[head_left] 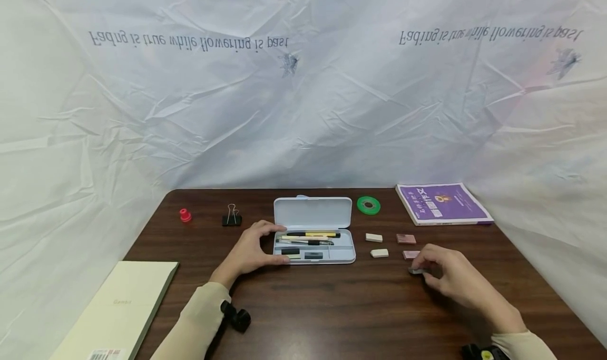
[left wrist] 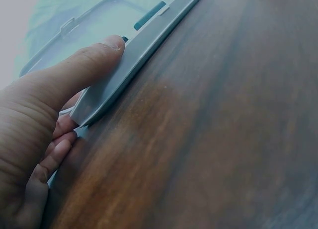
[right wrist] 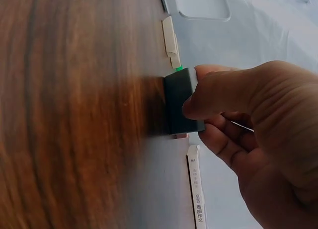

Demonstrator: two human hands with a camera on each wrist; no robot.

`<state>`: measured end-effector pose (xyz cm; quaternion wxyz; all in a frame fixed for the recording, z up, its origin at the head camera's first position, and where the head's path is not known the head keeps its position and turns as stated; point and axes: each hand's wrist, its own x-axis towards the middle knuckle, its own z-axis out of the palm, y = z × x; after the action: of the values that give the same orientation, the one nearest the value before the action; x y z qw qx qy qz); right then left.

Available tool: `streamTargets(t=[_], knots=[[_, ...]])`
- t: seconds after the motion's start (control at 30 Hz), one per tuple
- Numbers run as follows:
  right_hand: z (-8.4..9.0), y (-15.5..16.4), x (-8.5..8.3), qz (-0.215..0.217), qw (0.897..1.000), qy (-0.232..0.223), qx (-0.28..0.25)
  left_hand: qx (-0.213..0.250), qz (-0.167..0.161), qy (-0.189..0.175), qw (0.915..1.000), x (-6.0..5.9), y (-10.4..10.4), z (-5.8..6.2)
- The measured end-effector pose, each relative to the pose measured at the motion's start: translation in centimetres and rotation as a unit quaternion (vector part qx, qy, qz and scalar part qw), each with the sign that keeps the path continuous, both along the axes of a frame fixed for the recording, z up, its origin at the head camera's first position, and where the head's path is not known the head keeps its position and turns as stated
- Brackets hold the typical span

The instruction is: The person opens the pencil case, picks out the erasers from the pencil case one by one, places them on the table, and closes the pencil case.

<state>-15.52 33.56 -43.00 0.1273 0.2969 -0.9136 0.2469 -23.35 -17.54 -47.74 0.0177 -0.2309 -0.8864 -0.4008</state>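
Note:
An open pale pencil case (head_left: 339, 259) lies mid-table with its lid (head_left: 313, 212) raised at the back. It holds several pens (head_left: 310, 242) and two dark erasers (head_left: 313, 255). My left hand (head_left: 251, 252) grips the case's left end, thumb (left wrist: 102, 57) along the front rim and fingers round the side. Out to the right, my right hand (head_left: 452, 275) pinches a dark grey eraser (right wrist: 180, 102) between thumb and fingers, close to the tabletop. Just behind it lies a pink eraser (head_left: 410, 254), partly hidden by the hand in the head view.
Two white erasers (head_left: 379, 253) and another pink eraser (head_left: 405, 239) lie right of the case. Green tape (head_left: 368, 205) and a purple book (head_left: 443, 204) lie behind them. Leftward are a binder clip (head_left: 232, 220), a red cap-like piece (head_left: 185, 215) and a cream notebook (head_left: 118, 302).

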Motion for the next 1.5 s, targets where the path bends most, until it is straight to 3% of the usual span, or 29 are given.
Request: streamTargets(t=[0.23, 0.43, 0.53, 0.73, 0.87, 1.1, 1.33, 1.5], knots=[[0.1, 0.3, 0.2, 0.028, 0.997, -0.074, 0.009, 0.001, 0.0, 0.0, 1.0, 0.0, 0.0, 0.1], [0.2, 0.4, 0.3, 0.034, 0.995, -0.088, 0.008, 0.002, 0.003, -0.003, 1.0, 0.1, -0.1, 0.1], [0.3, 0.3, 0.4, 0.033, 0.997, -0.072, 0.003, 0.001, 0.005, -0.004, 1.0, 0.1, -0.1, 0.1], [1.3, -0.3, 0.2, 0.001, 0.998, 0.036, -0.043, 0.002, 0.002, -0.006, 1.0, 0.1, 0.1, 0.1], [2.4, -1.6, -0.4, -0.009, 0.996, 0.052, -0.077, 0.006, 0.004, -0.004, 1.0, 0.2, 0.1, 0.2], [2.7, -4.9, -2.1, 0.016, 0.988, 0.013, -0.152, 0.002, 0.002, -0.005, 1.0, 0.1, 0.1, 0.0], [2.6, -9.1, -4.2, 0.048, 0.988, -0.017, -0.143, 0.001, 0.003, -0.002, 1.0, 0.1, 0.1, -0.1], [2.6, -12.5, -5.0, 0.087, 0.982, -0.059, -0.159, 0.001, 0.002, -0.002, 1.0, 0.1, 0.0, -0.1]])
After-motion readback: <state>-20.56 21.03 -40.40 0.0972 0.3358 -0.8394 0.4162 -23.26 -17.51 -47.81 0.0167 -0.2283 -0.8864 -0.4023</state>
